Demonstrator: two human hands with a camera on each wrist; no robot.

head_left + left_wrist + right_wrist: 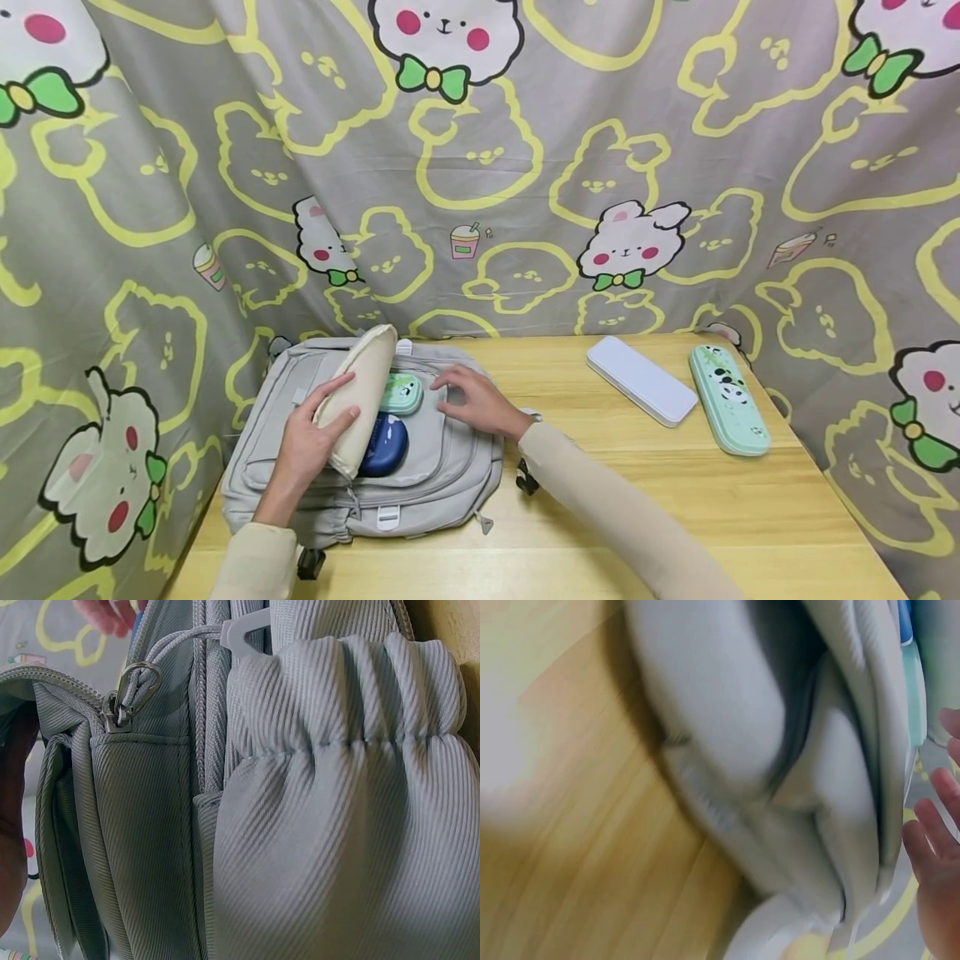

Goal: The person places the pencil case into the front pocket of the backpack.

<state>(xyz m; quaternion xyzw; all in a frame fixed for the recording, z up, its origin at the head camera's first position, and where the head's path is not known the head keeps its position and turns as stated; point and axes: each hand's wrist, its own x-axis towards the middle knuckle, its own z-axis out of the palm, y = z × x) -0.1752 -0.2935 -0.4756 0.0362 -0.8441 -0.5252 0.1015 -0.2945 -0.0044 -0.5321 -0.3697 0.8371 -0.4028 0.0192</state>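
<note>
A grey backpack point(465, 467) lies on the table with its front pocket unzipped. The left hand point(313, 433) grips the pocket's flap point(367, 392), holding it raised so its cream lining shows. Inside the pocket are a small mint-green case point(403, 393) with a panda print and, nearer the front, a dark blue rounded case point(384, 446). To the right of the mint case is the right hand point(480, 402), its fingers loosely bent and holding nothing. The right wrist view shows those fingers point(934, 817) apart from the bag's side; that picture is blurred.
On the right of the wooden table point(637, 517) lie a pale lilac flat case point(641, 381) and a long mint pencil case point(729, 400) with pandas. Patterned grey curtain point(480, 167) hangs behind and at both sides. A zipper pull point(120, 709) hangs at the pocket's corner.
</note>
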